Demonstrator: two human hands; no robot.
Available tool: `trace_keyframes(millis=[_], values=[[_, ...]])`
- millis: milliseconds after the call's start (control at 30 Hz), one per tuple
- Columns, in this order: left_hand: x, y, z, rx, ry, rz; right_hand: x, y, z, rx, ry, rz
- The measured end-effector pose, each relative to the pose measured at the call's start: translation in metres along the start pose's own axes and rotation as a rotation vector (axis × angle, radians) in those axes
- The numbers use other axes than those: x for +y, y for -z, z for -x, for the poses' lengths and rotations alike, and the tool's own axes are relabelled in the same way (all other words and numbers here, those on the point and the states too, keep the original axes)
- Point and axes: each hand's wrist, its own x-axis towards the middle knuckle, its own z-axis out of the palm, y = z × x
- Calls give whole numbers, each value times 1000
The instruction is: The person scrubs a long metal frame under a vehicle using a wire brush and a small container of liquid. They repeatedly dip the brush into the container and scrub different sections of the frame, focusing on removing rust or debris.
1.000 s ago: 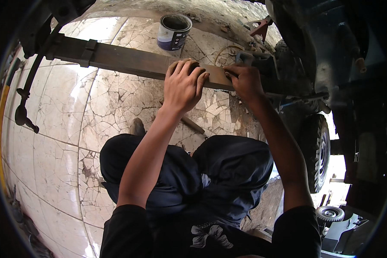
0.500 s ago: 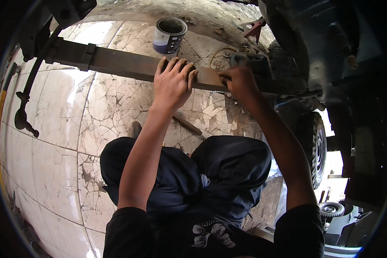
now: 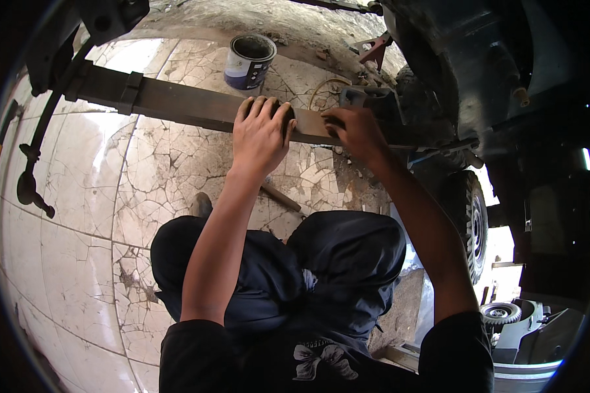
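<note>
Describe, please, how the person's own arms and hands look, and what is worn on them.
The left hand and right hand are bare, without gloves. No watch shows. The forearms are bare too, below short black sleeves.

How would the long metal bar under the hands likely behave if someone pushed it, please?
The metal bar would probably feel stiff, since it looks thick along its length. It is likely heavy, being long, broad and apparently solid. Its dull, dark face may offer some grip rather than feel slippery.
</note>
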Motion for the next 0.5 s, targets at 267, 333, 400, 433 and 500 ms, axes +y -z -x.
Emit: trace_keyframes(millis=[267, 333, 400, 433, 500], values=[[-4, 18, -21, -225, 19, 119, 14, 26, 49, 139, -57, 38], [-4, 20, -22, -186, -36, 87, 13, 20, 44, 113, -68, 10], [-7, 19, -22, -224, -67, 47, 6, 14, 33, 83, -72, -72], [-7, 17, -19, -218, -66, 46, 6, 12, 30, 62, -67, -62], [-8, 14, -13, -204, -66, 43, 6, 8, 28, 20, -58, -41]])
